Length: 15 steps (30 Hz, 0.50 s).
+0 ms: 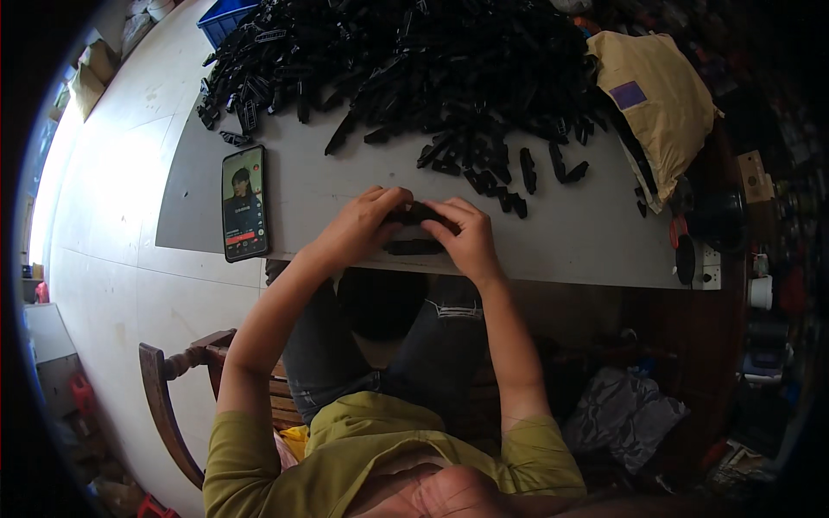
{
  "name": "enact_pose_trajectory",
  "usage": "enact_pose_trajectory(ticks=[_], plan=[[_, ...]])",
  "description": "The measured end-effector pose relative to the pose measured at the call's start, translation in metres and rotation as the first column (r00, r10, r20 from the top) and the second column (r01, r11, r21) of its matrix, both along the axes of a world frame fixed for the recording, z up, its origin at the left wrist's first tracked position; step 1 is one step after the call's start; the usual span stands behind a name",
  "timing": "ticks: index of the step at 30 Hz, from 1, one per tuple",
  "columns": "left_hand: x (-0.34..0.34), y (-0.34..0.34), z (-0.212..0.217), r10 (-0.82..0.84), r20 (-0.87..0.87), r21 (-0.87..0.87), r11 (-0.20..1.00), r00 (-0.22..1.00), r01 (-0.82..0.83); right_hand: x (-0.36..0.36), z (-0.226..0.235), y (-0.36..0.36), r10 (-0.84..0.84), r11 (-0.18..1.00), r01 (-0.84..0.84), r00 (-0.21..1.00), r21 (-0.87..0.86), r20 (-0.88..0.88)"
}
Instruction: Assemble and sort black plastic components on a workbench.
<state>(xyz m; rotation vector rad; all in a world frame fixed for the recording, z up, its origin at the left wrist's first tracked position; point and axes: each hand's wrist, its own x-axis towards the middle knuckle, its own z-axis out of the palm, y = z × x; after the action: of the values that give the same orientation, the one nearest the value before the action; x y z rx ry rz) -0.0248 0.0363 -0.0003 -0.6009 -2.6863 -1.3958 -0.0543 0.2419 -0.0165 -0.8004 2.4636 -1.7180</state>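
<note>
Just above the table's near edge, my left hand (363, 223) and my right hand (469, 237) pinch a small black plastic part (423, 213) between them. Fingers of both hands are closed round its two ends, so much of its shape is hidden. Below it, close to the edge, a second slim black part (413, 248) lies on the grey table (319, 186). Several loose black parts (528, 170) are scattered a little beyond my right hand.
A large heap of black plastic parts (414, 69) covers the table's far side. A phone (246, 204) with a lit screen lies at the left. A beige sack (665, 104) leans at the right, and a blue crate (226, 19) stands at the far left.
</note>
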Motion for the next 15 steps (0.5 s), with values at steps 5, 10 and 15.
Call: enact_pose_trajectory(ticks=[5,10,15], plan=[[-0.004,-0.017,-0.01,-0.013,0.102,0.057,0.998,0.995,0.007,-0.003,0.015,0.011,0.054,0.96,0.008,0.976,0.281,-0.212],[-0.013,-0.015,-0.01,-0.104,0.05,0.156,0.983,0.993,0.095,-0.012,0.011,0.01,0.153,0.952,-0.092,0.969,0.293,-0.194],[-0.019,-0.031,-0.008,-0.284,0.029,0.051,0.958,0.958,0.282,0.004,0.006,0.003,0.135,0.938,-0.031,0.95,0.345,-0.282]])
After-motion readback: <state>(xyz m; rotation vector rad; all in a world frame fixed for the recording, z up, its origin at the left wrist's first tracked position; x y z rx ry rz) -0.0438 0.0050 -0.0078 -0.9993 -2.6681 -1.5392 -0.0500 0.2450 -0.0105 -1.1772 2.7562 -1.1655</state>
